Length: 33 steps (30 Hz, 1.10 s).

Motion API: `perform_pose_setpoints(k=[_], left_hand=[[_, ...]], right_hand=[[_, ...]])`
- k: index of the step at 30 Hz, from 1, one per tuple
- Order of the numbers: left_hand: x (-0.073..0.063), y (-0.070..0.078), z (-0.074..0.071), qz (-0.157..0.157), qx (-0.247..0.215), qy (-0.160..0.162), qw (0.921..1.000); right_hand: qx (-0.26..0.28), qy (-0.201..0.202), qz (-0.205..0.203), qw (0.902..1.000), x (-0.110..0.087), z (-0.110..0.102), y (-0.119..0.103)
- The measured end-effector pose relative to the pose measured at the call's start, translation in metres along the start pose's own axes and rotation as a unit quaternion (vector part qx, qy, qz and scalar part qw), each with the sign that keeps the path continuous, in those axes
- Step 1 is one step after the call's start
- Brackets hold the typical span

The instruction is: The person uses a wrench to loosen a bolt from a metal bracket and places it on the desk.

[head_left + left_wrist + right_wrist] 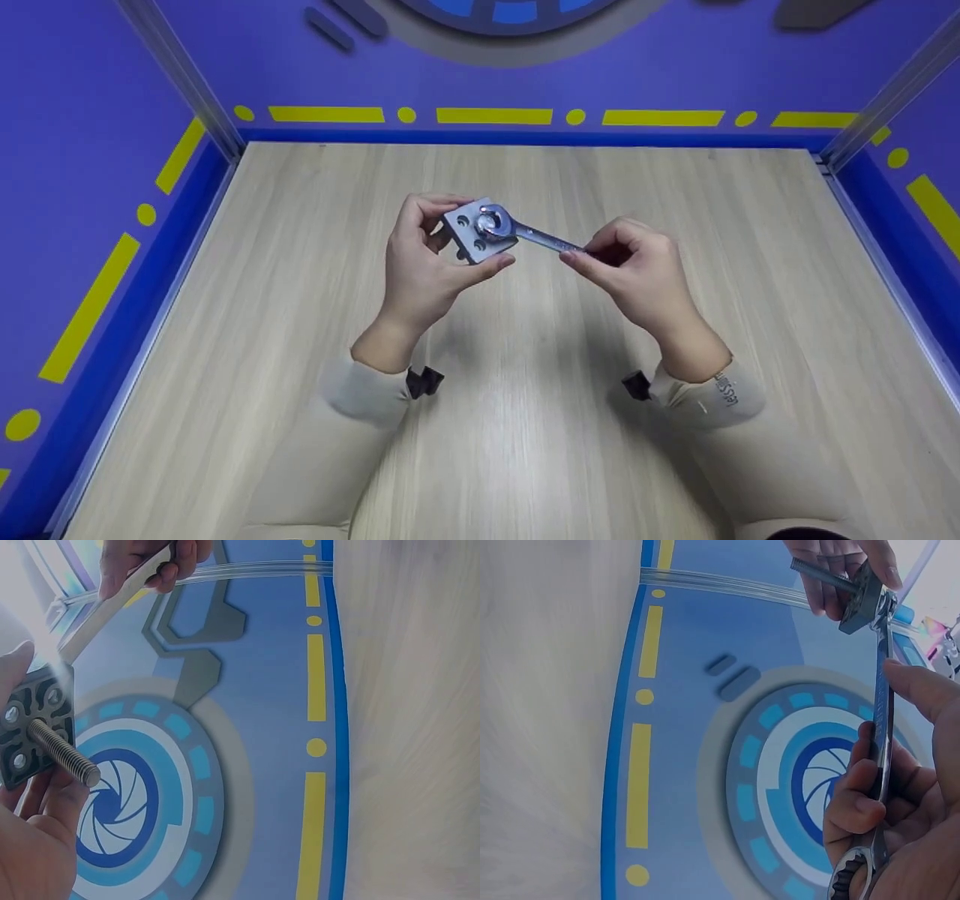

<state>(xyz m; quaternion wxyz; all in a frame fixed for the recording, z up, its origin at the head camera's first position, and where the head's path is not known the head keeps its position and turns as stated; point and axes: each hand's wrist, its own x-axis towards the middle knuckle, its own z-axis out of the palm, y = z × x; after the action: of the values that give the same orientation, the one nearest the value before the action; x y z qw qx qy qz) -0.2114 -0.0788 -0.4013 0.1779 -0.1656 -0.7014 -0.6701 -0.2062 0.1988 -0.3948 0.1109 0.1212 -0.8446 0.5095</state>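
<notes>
My left hand (424,259) grips a square metal plate (463,238) by its edges, thumb along the near side. Round holes show near the plate's corners. From its underside a long threaded bolt (66,754) sticks out, and the bolt head (487,223) sits on the upper face. My right hand (637,266) pinches the shaft of a combination wrench (544,238) between thumb and fingers. The wrench's open end lies around the bolt head, while its ring end (849,875) shows by the palm in the right wrist view. Both hands are held above the table.
A light wood-grain table (510,435) lies below the hands. Blue panels with yellow marks (495,116) stand along its back and sides, joined by metal corner posts (187,71). Small black wrist devices (425,382) stick out from both sleeves.
</notes>
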Motion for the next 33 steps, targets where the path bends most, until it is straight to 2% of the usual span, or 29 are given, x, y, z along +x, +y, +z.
perform_pose_setpoints(k=[5,10,17,21,25,28,33], left_hand=[[-0.002,-0.001,0.002,0.004,0.007,0.01,0.9999],[-0.002,0.0,0.003,-0.001,0.009,0.007,0.9999],[0.0,0.003,-0.003,-0.043,-0.009,-0.026,0.9987],[0.001,0.008,-0.01,-0.077,-0.011,-0.075,0.9941],[0.002,0.012,-0.017,-0.109,-0.039,-0.146,0.9825],[0.004,0.015,-0.023,-0.13,-0.053,-0.201,0.9695],[0.007,0.016,-0.034,-0.15,-0.057,-0.295,0.9421]], right_hand=[[-0.006,0.002,0.001,1.0,0.0,0.003,-0.001],[-0.006,0.007,-0.006,0.9999,0.0,0.004,0.0],[0.006,0.009,-0.038,0.9992,0.001,0.001,0.005],[0.01,0.001,-0.051,0.9986,0.002,-0.002,0.01],[0.029,-0.012,-0.046,0.9984,0.004,-0.005,0.014],[0.034,-0.024,-0.065,0.997,0.005,-0.008,0.017],[0.036,-0.054,-0.15,0.9865,0.006,-0.011,0.022]])
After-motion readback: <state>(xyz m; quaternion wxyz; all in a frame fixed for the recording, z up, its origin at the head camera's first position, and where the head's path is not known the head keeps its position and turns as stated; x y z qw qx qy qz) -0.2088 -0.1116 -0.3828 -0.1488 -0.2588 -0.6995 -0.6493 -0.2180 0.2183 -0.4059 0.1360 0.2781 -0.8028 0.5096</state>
